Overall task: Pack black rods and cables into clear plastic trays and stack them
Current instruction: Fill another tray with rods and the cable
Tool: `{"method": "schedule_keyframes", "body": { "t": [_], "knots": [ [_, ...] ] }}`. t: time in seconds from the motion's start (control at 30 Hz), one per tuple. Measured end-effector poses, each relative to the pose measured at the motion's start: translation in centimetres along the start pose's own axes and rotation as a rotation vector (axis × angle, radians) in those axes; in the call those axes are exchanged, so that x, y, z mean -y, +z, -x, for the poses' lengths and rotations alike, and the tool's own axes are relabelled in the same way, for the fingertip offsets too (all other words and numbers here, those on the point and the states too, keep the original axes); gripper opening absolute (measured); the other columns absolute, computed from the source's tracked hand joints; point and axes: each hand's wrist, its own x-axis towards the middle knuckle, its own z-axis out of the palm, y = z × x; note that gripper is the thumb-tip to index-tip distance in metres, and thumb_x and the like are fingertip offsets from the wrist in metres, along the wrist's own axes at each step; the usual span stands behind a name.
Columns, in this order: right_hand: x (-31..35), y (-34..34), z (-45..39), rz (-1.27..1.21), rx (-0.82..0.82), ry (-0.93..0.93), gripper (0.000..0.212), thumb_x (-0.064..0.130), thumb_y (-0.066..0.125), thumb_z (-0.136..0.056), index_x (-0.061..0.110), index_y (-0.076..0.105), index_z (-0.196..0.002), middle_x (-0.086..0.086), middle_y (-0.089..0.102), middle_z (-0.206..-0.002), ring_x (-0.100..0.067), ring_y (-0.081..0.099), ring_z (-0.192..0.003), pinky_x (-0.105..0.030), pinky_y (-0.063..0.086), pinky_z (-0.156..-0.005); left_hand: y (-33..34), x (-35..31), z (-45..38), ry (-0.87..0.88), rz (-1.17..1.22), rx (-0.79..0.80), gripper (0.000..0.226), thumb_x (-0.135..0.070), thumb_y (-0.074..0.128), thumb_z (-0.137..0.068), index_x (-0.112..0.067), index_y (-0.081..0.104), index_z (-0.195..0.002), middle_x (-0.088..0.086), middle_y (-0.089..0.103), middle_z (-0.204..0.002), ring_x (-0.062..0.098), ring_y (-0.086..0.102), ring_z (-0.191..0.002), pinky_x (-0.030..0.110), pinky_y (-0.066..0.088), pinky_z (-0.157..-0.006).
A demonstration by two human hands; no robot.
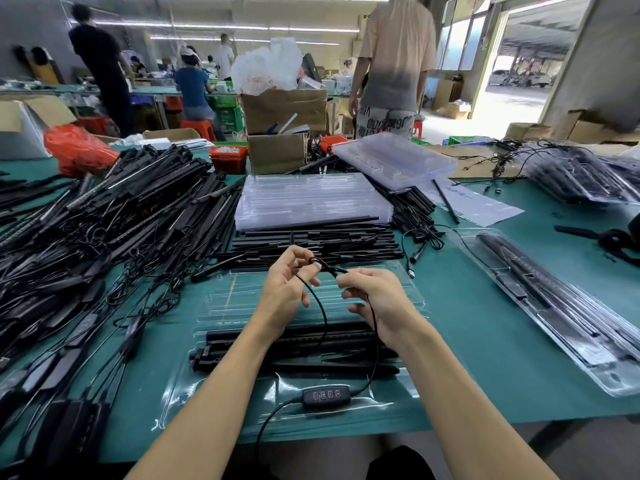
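Observation:
A clear plastic tray (242, 299) lies on the green table in front of me, with several black rods (298, 348) in its near half. A black cable (323, 317) runs from my hands down to its inline controller (326, 395) at the tray's front. My left hand (287, 289) pinches a small coil of the cable, and my right hand (374, 299) pinches the cable just beside it, both above the tray.
A large heap of black rods and cables (104, 230) fills the left. Loose rods (311, 242) and a stack of empty trays (308, 199) lie ahead. Packed trays lie at right (561, 317) and far right (581, 174). Cardboard boxes (280, 133) and people stand behind.

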Motion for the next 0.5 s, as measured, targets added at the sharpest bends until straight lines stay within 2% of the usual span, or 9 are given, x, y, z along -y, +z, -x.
{"method": "schedule_keyframes", "body": {
  "t": [0.1,0.17,0.3,0.4,0.5],
  "knots": [
    [0.0,0.0,0.3,-0.146,0.147,0.046,0.019,0.024,0.071,-0.089,0.019,0.073,-0.071,0.002,0.066,-0.081,-0.01,0.057,-0.07,-0.024,0.041,-0.06,0.3,-0.2,0.1,-0.005,-0.021,-0.025,0.016,0.0,0.055,-0.098,-0.015,0.056,-0.091,-0.002,0.059,-0.082,0.005,0.06,-0.067,0.023,0.041,-0.042],
    [-0.1,0.1,0.4,-0.155,0.217,0.068,0.021,0.035,0.067,-0.091,0.022,0.072,-0.075,0.003,0.066,-0.085,-0.009,0.057,-0.069,-0.025,0.04,-0.062,0.4,-0.3,0.0,-0.004,-0.044,-0.047,0.013,0.0,0.052,-0.098,-0.011,0.055,-0.092,0.003,0.058,-0.081,0.004,0.06,-0.065,0.022,0.042,-0.041],
    [0.5,0.6,0.8,0.019,0.183,0.066,0.026,0.053,0.069,-0.081,0.03,0.075,-0.07,0.005,0.067,-0.087,-0.01,0.056,-0.073,-0.028,0.037,-0.064,0.2,-0.3,0.2,0.005,-0.073,-0.116,0.008,-0.003,0.053,-0.099,-0.008,0.057,-0.094,0.005,0.059,-0.073,0.009,0.058,-0.063,0.024,0.043,-0.04],
    [0.9,0.8,0.9,0.139,0.161,0.041,0.023,0.049,0.069,-0.083,0.03,0.074,-0.072,0.008,0.068,-0.082,-0.009,0.056,-0.072,-0.027,0.036,-0.063,0.1,-0.3,0.2,0.015,-0.063,-0.14,0.007,-0.006,0.054,-0.099,-0.008,0.059,-0.095,0.002,0.06,-0.066,0.017,0.057,-0.061,0.026,0.043,-0.038],
    [0.9,0.7,1.0,0.186,0.138,0.057,0.02,0.044,0.07,-0.084,0.026,0.074,-0.077,0.006,0.069,-0.081,-0.011,0.056,-0.071,-0.029,0.036,-0.063,0.0,-0.3,0.3,0.011,-0.062,-0.152,0.008,-0.006,0.057,-0.098,-0.01,0.061,-0.093,0.0,0.063,-0.062,0.016,0.059,-0.059,0.025,0.042,-0.035]
  ]
}}
